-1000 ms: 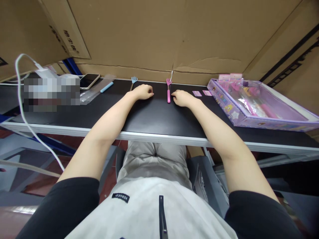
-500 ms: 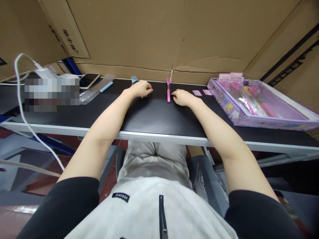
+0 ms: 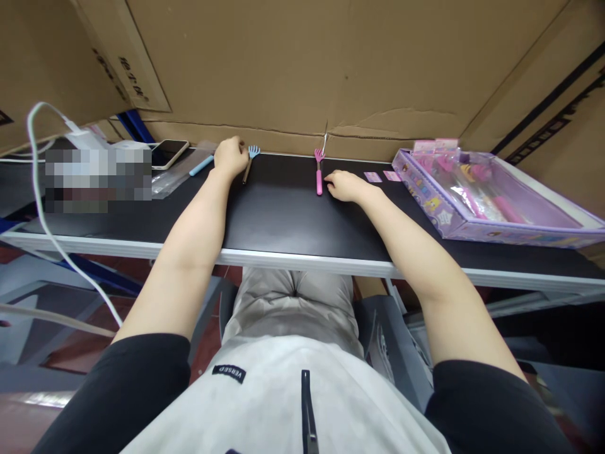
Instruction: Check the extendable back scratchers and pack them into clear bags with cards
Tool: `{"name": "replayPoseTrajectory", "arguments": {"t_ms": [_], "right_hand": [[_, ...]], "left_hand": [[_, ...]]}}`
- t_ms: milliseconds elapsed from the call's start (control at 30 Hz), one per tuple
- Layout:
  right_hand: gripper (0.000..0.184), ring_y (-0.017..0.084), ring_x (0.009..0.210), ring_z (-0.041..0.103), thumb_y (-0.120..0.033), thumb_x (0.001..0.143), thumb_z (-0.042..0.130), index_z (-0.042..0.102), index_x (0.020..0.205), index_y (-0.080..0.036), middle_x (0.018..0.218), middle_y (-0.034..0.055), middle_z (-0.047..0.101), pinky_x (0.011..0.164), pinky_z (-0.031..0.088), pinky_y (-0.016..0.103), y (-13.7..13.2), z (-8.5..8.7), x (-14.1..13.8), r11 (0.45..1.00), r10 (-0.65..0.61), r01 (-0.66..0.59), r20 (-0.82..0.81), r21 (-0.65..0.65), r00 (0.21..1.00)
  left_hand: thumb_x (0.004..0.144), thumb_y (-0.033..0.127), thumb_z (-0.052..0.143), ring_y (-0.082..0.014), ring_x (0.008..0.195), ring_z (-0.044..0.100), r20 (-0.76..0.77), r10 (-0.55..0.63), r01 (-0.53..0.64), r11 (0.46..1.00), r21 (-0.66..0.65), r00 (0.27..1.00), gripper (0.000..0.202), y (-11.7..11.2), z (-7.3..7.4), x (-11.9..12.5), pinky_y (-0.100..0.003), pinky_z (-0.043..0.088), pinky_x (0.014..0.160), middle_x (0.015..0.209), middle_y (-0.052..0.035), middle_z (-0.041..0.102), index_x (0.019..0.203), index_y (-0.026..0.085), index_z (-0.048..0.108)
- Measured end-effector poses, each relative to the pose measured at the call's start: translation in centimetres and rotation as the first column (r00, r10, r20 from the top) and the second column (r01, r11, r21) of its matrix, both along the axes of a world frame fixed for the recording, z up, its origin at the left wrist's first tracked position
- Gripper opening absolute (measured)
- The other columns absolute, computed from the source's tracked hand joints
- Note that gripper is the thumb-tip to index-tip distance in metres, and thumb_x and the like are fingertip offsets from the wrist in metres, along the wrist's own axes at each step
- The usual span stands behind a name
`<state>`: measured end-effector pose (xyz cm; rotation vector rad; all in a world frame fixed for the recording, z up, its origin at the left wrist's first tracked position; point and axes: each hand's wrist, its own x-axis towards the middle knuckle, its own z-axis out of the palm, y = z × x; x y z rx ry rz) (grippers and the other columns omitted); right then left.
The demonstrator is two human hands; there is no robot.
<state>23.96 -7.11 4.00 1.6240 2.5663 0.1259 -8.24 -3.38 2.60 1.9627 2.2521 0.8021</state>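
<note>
My left hand (image 3: 231, 157) is over the table, just left of a small extendable back scratcher with a light-blue claw head (image 3: 254, 151) and a thin brownish rod (image 3: 246, 171). Its fingers bend downward and are mostly hidden behind the back of the hand, so its grip is unclear. A separate light-blue handle (image 3: 201, 165) lies left of that hand. My right hand (image 3: 345, 186) rests on the table with fingers curled in and nothing visible in them. Its index fingertip is beside the handle of a pink back scratcher (image 3: 319, 183), whose claw points away from me.
Two small pink cards (image 3: 373, 177) lie right of my right hand. A purple display box (image 3: 515, 236) holds several wrapped pink items. At left are a phone (image 3: 170, 154), a clear plastic sleeve (image 3: 172, 180) and a white cable (image 3: 40, 183). A cardboard wall (image 3: 283, 69) stands behind the table.
My left hand has moved left and slightly away from me, uncovering the rod under the blue claw. My right hand and the pink back scratcher have stayed put.
</note>
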Motion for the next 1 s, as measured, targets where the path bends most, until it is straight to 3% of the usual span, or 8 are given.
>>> {"name": "replayPoseTrajectory", "arguments": {"t_ms": [167,367,500,633,700,767,833,1000], "right_hand": [[0.053,0.034,0.147,0.066,-0.013,0.110,0.044,0.068,0.157,-0.006,0.161,0.0245,0.064,0.122,0.049,0.038,-0.2,0.1,0.0,1.000,-0.003,0.003,0.003,0.004,1.000],[0.054,0.033,0.148,0.065,-0.014,0.110,0.044,0.067,0.158,-0.006,0.163,0.0230,0.063,0.123,0.049,0.037,-0.1,0.0,0.1,1.000,-0.001,0.001,0.009,0.001,1.000],[0.054,0.034,0.148,0.065,-0.013,0.110,0.044,0.067,0.158,-0.006,0.163,0.0237,0.063,0.123,0.049,0.037,-0.2,0.1,0.0,1.000,-0.004,0.004,0.009,-0.002,1.000],[0.054,0.035,0.148,0.065,-0.012,0.110,0.043,0.067,0.158,-0.004,0.162,0.0253,0.063,0.123,0.049,0.039,-0.4,0.2,-0.1,1.000,0.000,0.000,0.009,-0.005,1.000],[0.054,0.035,0.148,0.066,-0.012,0.110,0.043,0.067,0.158,-0.005,0.162,0.0251,0.063,0.123,0.049,0.038,-0.4,0.2,-0.1,1.000,0.001,-0.001,0.013,-0.005,1.000],[0.054,0.035,0.148,0.066,-0.012,0.110,0.043,0.066,0.158,-0.005,0.161,0.0249,0.063,0.123,0.049,0.038,-0.4,0.1,-0.1,1.000,0.004,-0.004,0.014,-0.002,1.000],[0.054,0.035,0.148,0.066,-0.012,0.110,0.043,0.066,0.159,-0.005,0.161,0.0247,0.064,0.124,0.049,0.038,-0.3,0.0,-0.1,1.000,0.010,-0.010,0.011,0.001,1.000],[0.054,0.036,0.148,0.066,-0.011,0.110,0.042,0.066,0.158,-0.004,0.160,0.0253,0.064,0.124,0.049,0.039,-0.4,0.0,-0.1,1.000,0.014,-0.014,0.010,-0.003,1.000]], "left_hand": [[0.089,0.069,0.051,-0.0481,0.164,0.039,0.109,0.102,-0.101,0.995,-0.019,0.989,0.092,-0.4,-0.6,-1.6,-0.074,0.029,0.128,0.173,-0.0191,0.054,0.168,0.020,0.052],[0.084,0.068,0.055,-0.0477,0.168,0.030,0.158,0.243,-0.242,0.970,-0.028,0.957,0.087,-1.5,0.2,-2.6,-0.081,0.023,0.121,0.172,-0.0185,0.054,0.163,0.030,0.055],[0.098,0.072,0.048,-0.0419,0.166,0.027,0.136,0.381,-0.376,0.925,-0.061,0.915,0.070,-1.6,0.1,-3.5,-0.067,0.025,0.105,0.146,-0.0190,0.071,0.130,0.013,0.066],[0.112,0.066,0.030,-0.0347,0.164,0.024,0.081,0.477,-0.466,0.876,-0.123,0.875,0.067,-1.5,-0.4,-4.6,-0.055,0.021,0.094,0.115,-0.0113,0.074,0.091,0.006,0.055],[0.114,0.060,0.024,-0.0354,0.163,0.022,0.089,0.500,-0.488,0.863,-0.129,0.861,0.066,-1.6,-0.7,-5.1,-0.055,0.021,0.093,0.118,-0.0121,0.073,0.098,0.006,0.057],[0.114,0.051,0.032,-0.0369,0.164,0.024,0.110,0.502,-0.490,0.864,-0.118,0.858,0.057,-1.8,-0.8,-5.5,-0.058,0.024,0.100,0.147,-0.0183,0.066,0.130,0.002,0.057],[0.111,0.039,0.043,-0.0376,0.166,0.025,0.142,0.498,-0.482,0.866,-0.133,0.856,0.063,-2.2,-0.8,-5.8,-0.062,0.022,0.113,0.173,-0.0279,0.045,0.156,-0.004,0.038],[0.109,0.036,0.037,-0.0384,0.169,0.027,0.168,0.542,-0.516,0.838,-0.179,0.823,0.068,-3.0,-0.2,-6.8,-0.065,0.017,0.130,0.181,-0.0292,0.036,0.164,-0.006,0.032]]}}
